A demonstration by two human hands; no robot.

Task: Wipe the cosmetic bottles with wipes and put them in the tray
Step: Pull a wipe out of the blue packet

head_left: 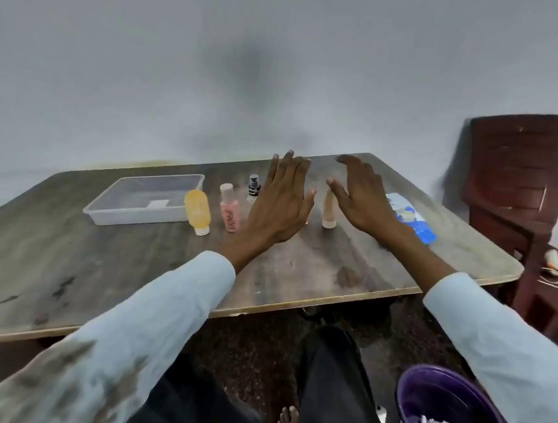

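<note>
Cosmetic bottles are seen standing in a loose row across the middle of the table, toward its far edge. An orange bottle [197, 211], rounded, translucent and white-capped, is set cap-down just beside the tray's right end. A slim pink bottle [229, 211] with a pale cap is placed next to it, and a small clear spray bottle [254, 188] with a black top is stood behind, partly hidden by the left hand. A beige tube-shaped bottle [329, 209] is stood on its cap between the two hands. A clear plastic tray [139, 213], rectangular and shallow, is laid toward the table's far left edge, with a small white label seen through its base. A blue and white wipes pack [411, 218], soft and glossy, is laid near the far right corner.

The table [93, 260] is topped with worn grey-brown wood grain, stained in dark patches, and edged in a pale strip. A plain grey wall is seen behind. A dark red plastic chair [515, 174] is placed to the right, and a purple bucket [448, 418] holding crumpled white tissue is set on the speckled floor.

Both hands are held out above the table, palms down, with pale sleeves drawn to the wrists. The left hand [280, 204] is spread flat, fingers straight, nothing gripped. The right hand [363, 199] is likewise opened and empty.
</note>
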